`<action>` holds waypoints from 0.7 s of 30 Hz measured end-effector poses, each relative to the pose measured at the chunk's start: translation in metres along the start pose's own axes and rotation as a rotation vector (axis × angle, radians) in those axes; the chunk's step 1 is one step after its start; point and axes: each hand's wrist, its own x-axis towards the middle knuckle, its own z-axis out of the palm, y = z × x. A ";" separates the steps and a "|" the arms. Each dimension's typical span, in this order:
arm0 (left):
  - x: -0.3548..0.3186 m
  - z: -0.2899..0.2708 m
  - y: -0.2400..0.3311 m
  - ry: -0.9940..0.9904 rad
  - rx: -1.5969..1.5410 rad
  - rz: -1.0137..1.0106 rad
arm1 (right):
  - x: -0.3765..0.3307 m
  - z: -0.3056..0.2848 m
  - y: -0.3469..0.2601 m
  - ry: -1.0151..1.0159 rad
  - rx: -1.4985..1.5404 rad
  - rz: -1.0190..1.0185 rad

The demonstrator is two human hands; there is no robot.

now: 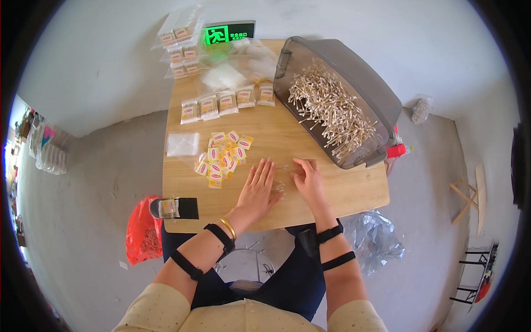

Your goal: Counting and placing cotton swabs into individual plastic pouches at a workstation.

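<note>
My left hand lies flat on the wooden table with its fingers stretched out together. Beside its thumb is a small bunch of cotton swabs, partly covered by the hand. To the right, my right hand rests with bent fingers, its thumb and forefinger apart. A loose cotton swab lies between the two hands, close to the right fingertips; no grip on it shows. Left of my left hand is a loose pile of yellow and white printed cards.
A grey bin of cotton swabs lies tipped at the right. Packed swab bags form a row behind the cards, near clear plastic bags. A black holder with one pack sits at the left edge. A red bag hangs below.
</note>
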 end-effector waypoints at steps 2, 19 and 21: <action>0.002 0.004 0.000 -0.048 0.094 0.029 | -0.001 0.009 0.000 0.018 0.023 0.001; -0.005 0.000 -0.008 -0.064 0.181 0.141 | -0.012 0.039 -0.020 0.249 0.262 -0.059; -0.005 0.000 -0.009 -0.054 0.177 0.133 | -0.009 0.047 -0.024 0.217 0.378 -0.064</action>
